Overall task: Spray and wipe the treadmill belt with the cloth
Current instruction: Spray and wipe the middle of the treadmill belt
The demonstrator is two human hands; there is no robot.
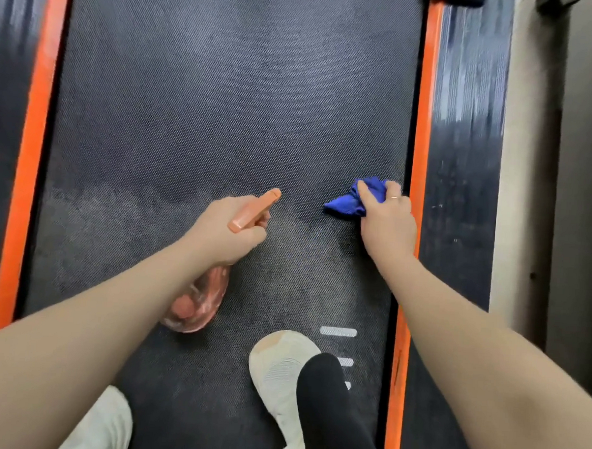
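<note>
**While both hands hang over the belt, bottle and cloth are each in a grip**

As I look down from the head view, my left hand (pixel 231 229) has its grip curled round the neck of the orange spray bottle (pixel 198 301), nozzle aimed forward over the treadmill belt (pixel 225 100); my right hand (pixel 387 222) has its grip bunched on the blue cloth (pixel 352 201), low over the belt's right side near the orange side strip (pixel 421 128); white shoes (pixel 277 367) stand on the belt nearer me.
</note>
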